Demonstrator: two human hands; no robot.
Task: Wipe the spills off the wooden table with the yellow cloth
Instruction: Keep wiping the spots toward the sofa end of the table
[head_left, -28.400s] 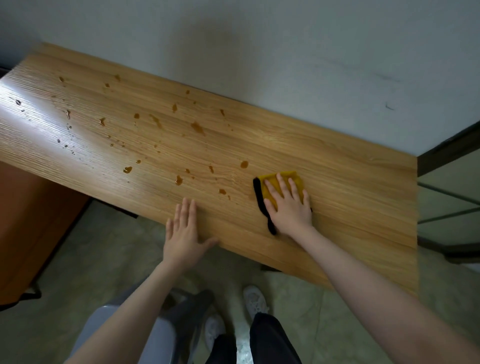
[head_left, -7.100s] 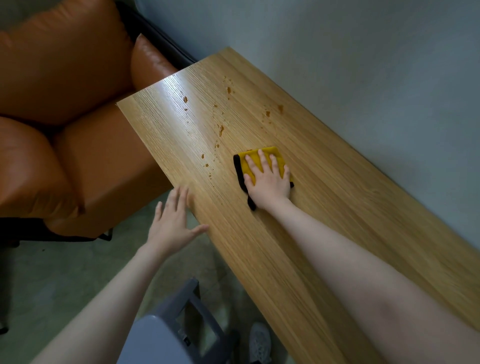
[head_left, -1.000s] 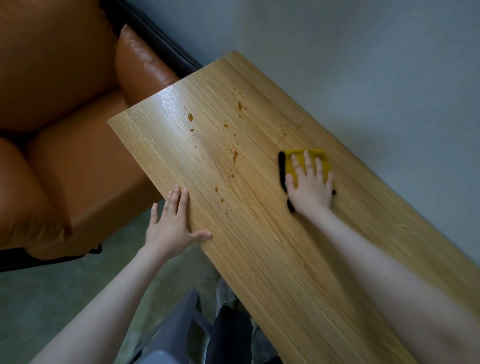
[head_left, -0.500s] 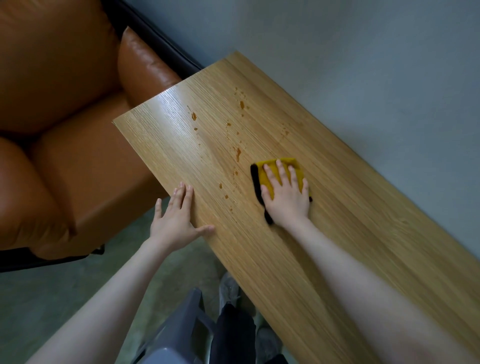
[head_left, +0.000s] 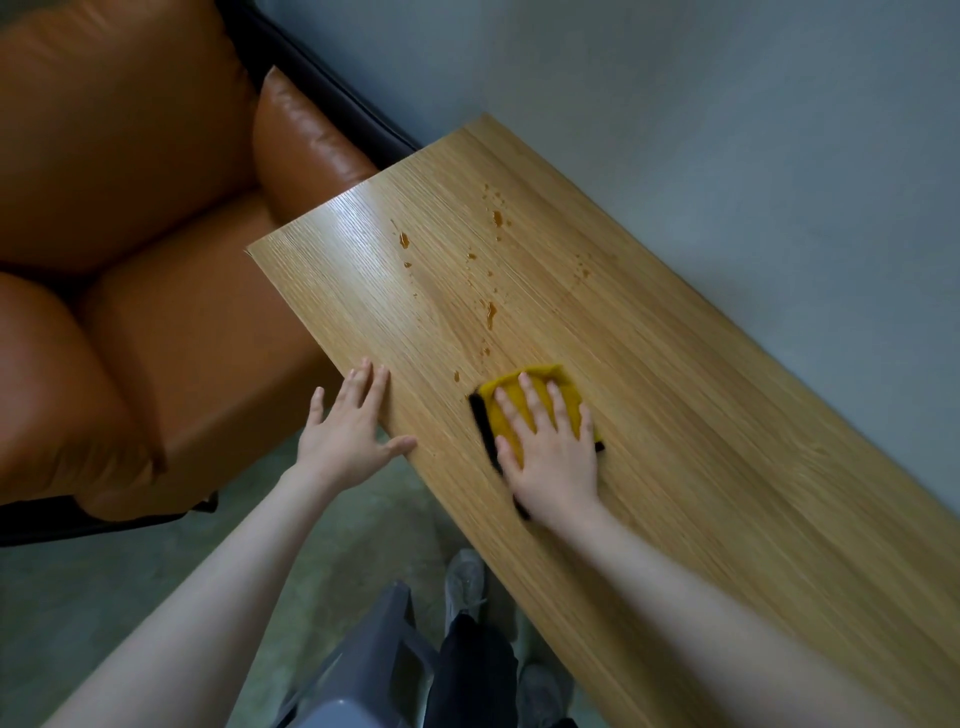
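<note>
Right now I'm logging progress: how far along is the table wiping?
Done: the wooden table looks spill-free on the near side of the cloth. In hand: the right hand presses the yellow cloth flat. Left: brown drops toward the sofa end. The left hand rests on the table's edge.

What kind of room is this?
Probably a living room or office lounge: an orange leather sofa stands beside a long wooden table against a plain grey wall, on a greenish hard floor.
</note>
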